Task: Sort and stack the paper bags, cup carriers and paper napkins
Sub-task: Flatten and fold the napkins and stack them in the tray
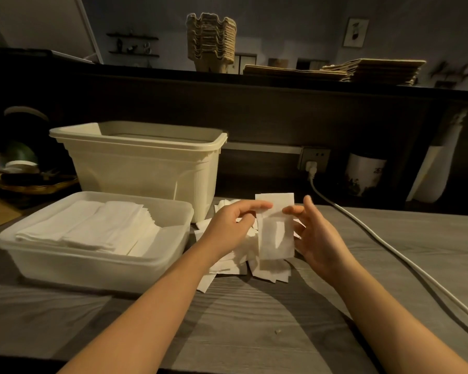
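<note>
Left hand [231, 225]: thumb and forefinger closed in a pinch on the upper left edge of a single white napkin [277, 238]. Right hand [319, 236]: thumb laid on the front of the right edge, lower fingers showing behind the sheet, forefinger standing straight and clear of it. This is judged a light pinch. The napkin is held upright between the two hands, above the desk [254, 319] and over a heap of loose napkins [227, 261] that lies in disorder.

Step in hand, as judged: squaring one napkin before it joins the sorted ones. To do it well, keep the grip at the edges only, check that one sheet and not two has been lifted, flatten any fold, then lay it flush on the existing stack with its long side matched.

Just left of the heap stands a shallow translucent tray [79, 268] holding stacked napkins [92, 225], overlapped in rows. Its right portion has room. Behind the tray is a tall cream bin [135, 168]; its contents are not visible. A white cable [389, 252] crosses the desk on the right, well apart from the work.

On the far shelf [254, 79], nested cup carriers [211, 41] and flat paper bags [376, 70] appear already stacked.
</note>
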Demonstrator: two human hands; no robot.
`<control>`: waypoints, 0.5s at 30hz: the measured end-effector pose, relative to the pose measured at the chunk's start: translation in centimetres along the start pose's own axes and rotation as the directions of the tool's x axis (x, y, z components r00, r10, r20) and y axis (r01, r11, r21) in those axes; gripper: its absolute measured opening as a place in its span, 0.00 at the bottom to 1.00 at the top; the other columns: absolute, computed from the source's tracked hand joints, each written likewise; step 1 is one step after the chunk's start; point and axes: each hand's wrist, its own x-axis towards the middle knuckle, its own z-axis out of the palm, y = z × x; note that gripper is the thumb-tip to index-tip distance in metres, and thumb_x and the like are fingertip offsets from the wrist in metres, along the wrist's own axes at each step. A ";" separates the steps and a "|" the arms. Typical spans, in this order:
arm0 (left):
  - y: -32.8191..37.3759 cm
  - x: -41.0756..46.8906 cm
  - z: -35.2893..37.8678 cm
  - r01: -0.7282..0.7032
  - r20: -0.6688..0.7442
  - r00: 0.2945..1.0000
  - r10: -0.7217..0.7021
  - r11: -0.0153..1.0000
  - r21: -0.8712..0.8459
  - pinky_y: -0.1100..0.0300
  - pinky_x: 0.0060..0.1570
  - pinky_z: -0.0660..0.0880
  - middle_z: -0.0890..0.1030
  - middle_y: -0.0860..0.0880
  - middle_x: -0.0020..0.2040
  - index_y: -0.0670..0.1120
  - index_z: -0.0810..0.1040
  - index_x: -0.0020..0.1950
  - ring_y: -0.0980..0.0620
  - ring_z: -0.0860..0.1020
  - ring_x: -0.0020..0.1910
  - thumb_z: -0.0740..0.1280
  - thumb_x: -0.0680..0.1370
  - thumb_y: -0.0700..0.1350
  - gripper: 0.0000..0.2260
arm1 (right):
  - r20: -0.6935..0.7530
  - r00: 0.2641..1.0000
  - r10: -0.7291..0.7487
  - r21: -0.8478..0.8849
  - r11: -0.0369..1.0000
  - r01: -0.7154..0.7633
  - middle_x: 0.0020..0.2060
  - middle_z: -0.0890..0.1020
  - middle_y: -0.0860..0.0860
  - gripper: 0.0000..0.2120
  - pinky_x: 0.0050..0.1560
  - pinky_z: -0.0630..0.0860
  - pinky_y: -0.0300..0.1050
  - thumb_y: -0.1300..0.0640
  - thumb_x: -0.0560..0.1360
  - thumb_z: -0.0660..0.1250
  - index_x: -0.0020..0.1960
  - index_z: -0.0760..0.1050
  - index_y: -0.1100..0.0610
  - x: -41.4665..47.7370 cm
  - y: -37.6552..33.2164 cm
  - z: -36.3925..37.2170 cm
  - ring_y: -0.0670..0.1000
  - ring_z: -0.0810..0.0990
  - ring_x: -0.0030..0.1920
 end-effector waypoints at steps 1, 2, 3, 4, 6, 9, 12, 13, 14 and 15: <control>0.0 0.0 0.1 -0.001 -0.003 1.000 0.001 1.000 -0.026 0.69 0.53 0.73 0.74 0.68 0.50 0.59 0.77 0.52 0.72 0.74 0.48 0.56 0.80 0.36 0.18 | 0.021 0.999 -0.032 -0.028 0.999 0.033 0.50 0.80 0.51 0.14 0.40 0.78 0.44 0.45 0.72 0.62 0.48 0.77 0.54 0.0 0.0 0.0 0.49 0.81 0.47; 0.0 0.0 0.1 -0.004 0.000 1.000 0.004 0.999 -0.046 0.65 0.55 0.74 0.75 0.67 0.51 0.60 0.77 0.52 0.69 0.74 0.50 0.56 0.81 0.37 0.18 | 0.037 0.998 -0.059 -0.053 0.997 0.061 0.52 0.80 0.52 0.12 0.40 0.79 0.44 0.50 0.72 0.64 0.52 0.77 0.53 -0.1 0.2 0.0 0.49 0.82 0.47; -0.1 0.0 0.2 -0.008 0.004 1.000 0.008 0.998 -0.058 0.63 0.56 0.74 0.75 0.66 0.51 0.60 0.77 0.51 0.65 0.75 0.53 0.57 0.81 0.38 0.17 | 0.032 0.997 -0.076 -0.073 0.994 0.078 0.52 0.79 0.53 0.11 0.40 0.80 0.43 0.55 0.72 0.66 0.54 0.76 0.52 -0.1 0.3 0.0 0.49 0.82 0.46; -0.1 0.1 0.2 -0.011 0.008 1.000 0.011 0.998 -0.060 0.62 0.56 0.75 0.76 0.65 0.52 0.60 0.76 0.52 0.62 0.75 0.55 0.58 0.81 0.39 0.16 | -0.001 0.996 -0.090 -0.089 0.992 0.090 0.52 0.79 0.53 0.11 0.40 0.80 0.43 0.59 0.74 0.66 0.55 0.76 0.51 0.0 0.4 -0.1 0.49 0.82 0.45; -0.4 0.1 0.2 -0.022 -0.010 1.000 0.021 0.999 -0.039 0.64 0.54 0.75 0.77 0.61 0.53 0.59 0.75 0.54 0.59 0.77 0.53 0.60 0.80 0.40 0.13 | -0.108 0.986 -0.127 -0.098 0.988 0.116 0.50 0.79 0.52 0.14 0.41 0.80 0.45 0.63 0.75 0.64 0.57 0.75 0.48 0.2 0.4 -0.3 0.51 0.81 0.45; -1.0 0.1 -0.1 -0.011 -0.062 0.998 0.023 0.982 0.191 0.68 0.51 0.73 0.78 0.57 0.53 0.54 0.72 0.58 0.58 0.77 0.53 0.64 0.78 0.43 0.10 | -0.242 0.957 -0.158 -0.030 0.987 0.155 0.44 0.80 0.50 0.21 0.34 0.76 0.39 0.64 0.76 0.64 0.65 0.69 0.47 0.5 0.1 -0.8 0.48 0.79 0.41; -1.5 -0.2 0.0 0.032 0.030 0.998 -0.052 0.882 0.469 0.59 0.55 0.73 0.76 0.55 0.58 0.51 0.73 0.60 0.56 0.73 0.57 0.66 0.77 0.50 0.13 | -0.306 0.944 -0.128 0.077 0.984 0.158 0.48 0.78 0.51 0.22 0.32 0.76 0.36 0.64 0.77 0.63 0.67 0.68 0.48 0.7 0.0 -1.2 0.48 0.78 0.42; -1.5 -0.3 0.1 0.030 0.066 0.995 -0.077 0.845 0.535 0.58 0.56 0.72 0.75 0.55 0.59 0.52 0.73 0.61 0.56 0.71 0.59 0.65 0.77 0.53 0.14 | -0.305 0.944 -0.124 0.112 0.980 0.165 0.50 0.77 0.51 0.22 0.32 0.77 0.37 0.65 0.77 0.62 0.67 0.68 0.47 0.8 0.0 -1.2 0.49 0.79 0.44; -1.5 -0.4 0.3 0.030 0.091 0.991 -0.101 0.812 0.582 0.57 0.57 0.71 0.74 0.55 0.60 0.52 0.72 0.62 0.55 0.70 0.60 0.65 0.77 0.55 0.16 | -0.301 0.945 -0.124 0.143 0.974 0.174 0.50 0.77 0.52 0.22 0.32 0.77 0.37 0.65 0.77 0.62 0.66 0.68 0.47 0.8 -0.1 -1.2 0.49 0.79 0.46; -1.5 -0.5 0.4 0.035 0.101 0.987 -0.122 0.791 0.610 0.57 0.57 0.70 0.74 0.55 0.61 0.52 0.71 0.63 0.54 0.69 0.61 0.65 0.76 0.56 0.17 | -0.301 0.946 -0.121 0.169 0.969 0.178 0.50 0.78 0.52 0.21 0.32 0.78 0.37 0.65 0.77 0.61 0.66 0.68 0.47 0.8 -0.1 -1.2 0.50 0.79 0.46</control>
